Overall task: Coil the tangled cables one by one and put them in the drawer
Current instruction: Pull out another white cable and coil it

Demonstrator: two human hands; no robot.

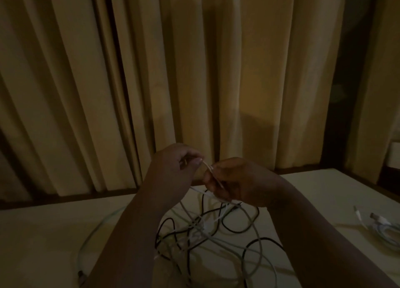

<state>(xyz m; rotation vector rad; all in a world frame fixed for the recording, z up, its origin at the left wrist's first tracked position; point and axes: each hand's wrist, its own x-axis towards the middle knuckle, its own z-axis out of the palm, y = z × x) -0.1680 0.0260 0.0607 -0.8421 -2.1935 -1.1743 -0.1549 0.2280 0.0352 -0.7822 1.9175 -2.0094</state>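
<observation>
1. The left hand (173,168) is pinching a thin white cable (207,166) between thumb and curled fingers, held up above the table (54,233) at about six o'clock in the view.
2. The right hand (236,184), just beside it at three o'clock, is gripping the same cable with its fingers curled round it, so only a short stretch is showing between the two hands.
3. From the hands the white cable is dropping toward six o'clock into the tangle (207,229) of black and pale cables lying on the table beneath the forearms.
4. A pale green cable (89,238) is trailing out of the tangle toward eight o'clock, and a white bundle (383,225) with plugs is lying well apart at four o'clock. No drawer is showing.
5. The cable is looking light, limp and smooth, so it is likely to slip through a loose pinch and snag where it is crossing the black strands.
6. Taking hold near a free end or plug and feeding it out loop by loop is probably safer than pulling mid-length, which is likely to tighten knots.
</observation>
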